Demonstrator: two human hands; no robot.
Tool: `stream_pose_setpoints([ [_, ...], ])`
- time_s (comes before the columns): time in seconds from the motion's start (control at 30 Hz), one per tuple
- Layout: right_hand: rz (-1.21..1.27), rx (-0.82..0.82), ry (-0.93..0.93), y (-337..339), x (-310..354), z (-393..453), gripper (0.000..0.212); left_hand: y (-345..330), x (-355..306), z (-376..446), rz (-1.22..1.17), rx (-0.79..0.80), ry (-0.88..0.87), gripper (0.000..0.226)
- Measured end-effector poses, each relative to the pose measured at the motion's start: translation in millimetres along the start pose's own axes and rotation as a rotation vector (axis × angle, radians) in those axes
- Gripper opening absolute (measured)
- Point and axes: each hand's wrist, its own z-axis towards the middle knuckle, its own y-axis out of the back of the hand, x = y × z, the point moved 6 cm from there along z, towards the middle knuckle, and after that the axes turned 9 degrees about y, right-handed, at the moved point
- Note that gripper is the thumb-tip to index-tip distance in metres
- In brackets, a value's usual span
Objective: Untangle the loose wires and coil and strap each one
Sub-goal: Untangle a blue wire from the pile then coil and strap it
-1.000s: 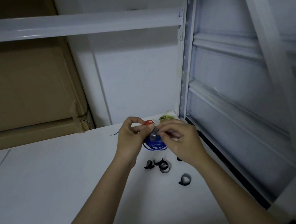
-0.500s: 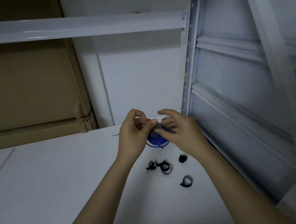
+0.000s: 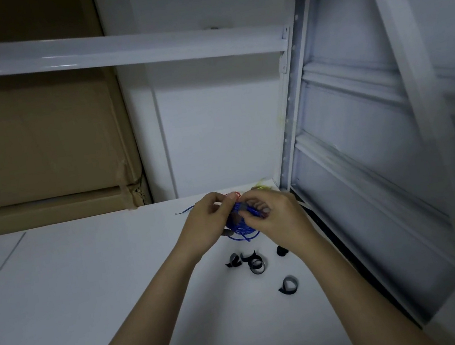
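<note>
Fingers of the left hand and right hand curl around a blue wire coil, pinching a grey strap at its top, above the white surface. Black straps lie just nearer; red wire and yellow wire beyond.

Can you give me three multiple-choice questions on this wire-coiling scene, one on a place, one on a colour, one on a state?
1. Where do the black straps lie?
A. on the white tabletop, nearer the camera than the hands
B. on the upper shelf
C. on the cardboard box

2. What colour is the coil the hands hold?
A. green
B. blue
C. white

3. How is that coil held?
A. lying untouched
B. by one hand
C. by both hands

Answers: 1 A, the loose straps rest on the tabletop. 2 B, the blue wire coil shows between them. 3 C, left hand and right hand both pinch it.
</note>
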Motion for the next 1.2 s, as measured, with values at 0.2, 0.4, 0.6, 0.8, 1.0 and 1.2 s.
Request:
stream_pose_setpoints([
  [0.2, 0.137, 0.005, -0.123, 0, -5, -4, 0.024, -1, 3, 3, -0.137, 0.029, -0.041, 0.014],
  [0.4, 0.198, 0.006, -0.16, -7, -11, -9, 0.013, 0, 10, 0, -0.091, 0.063, -0.107, 0.015],
  [0.6, 0.217, 0.035, -0.105, -29, -15, -18, 0.021, 9, 28, -2, -0.118, -0.043, -0.106, 0.015],
  [0.8, 0.345, -0.023, -0.455, -64, -42, -33, 0.018, 23, 53, 8, -0.205, -0.181, -0.077, 0.015],
  [1.0, 0.25, 0.04, -0.423, -86, -55, -13, 0.01, 38, 78, 32, 0.042, -0.152, -0.018, 0.015],
  [1.2, 0.078, 0.013, -0.449, -83, -82, -4, 0.018, 40, 98, 64, 0.328, -0.282, 0.024, 0.015],
])
